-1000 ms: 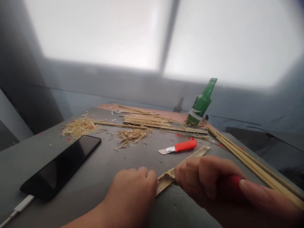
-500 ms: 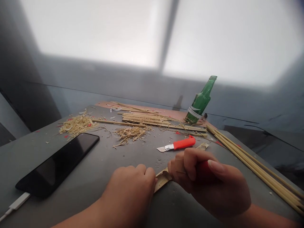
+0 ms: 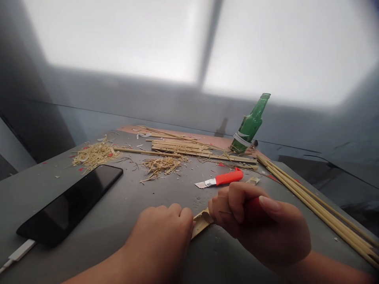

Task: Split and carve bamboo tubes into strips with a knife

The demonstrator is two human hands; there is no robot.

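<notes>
My left hand (image 3: 164, 234) is closed on a flat, pale strip (image 3: 201, 223) near the table's front. The strip runs up to the right, where its far part passes under my right hand (image 3: 257, 223). My right hand is wrapped round a dark red handle (image 3: 255, 212); whatever the handle ends in is hidden. Just beyond my right hand lies a red-handled cutter (image 3: 229, 178), its blade pointing left. A scrap of pale material (image 3: 253, 180) shows behind my right knuckles.
A black phone (image 3: 74, 203) with a white cable (image 3: 22, 250) lies left. Shavings (image 3: 96, 154) and cut sticks (image 3: 180, 147) spread across the back. A green bottle (image 3: 250, 126) leans at the back right. Long sticks (image 3: 314, 205) line the right edge of the table (image 3: 142, 195).
The view has shifted very slightly. Both hands keep the same grips and almost the same places; the other things lie as before.
</notes>
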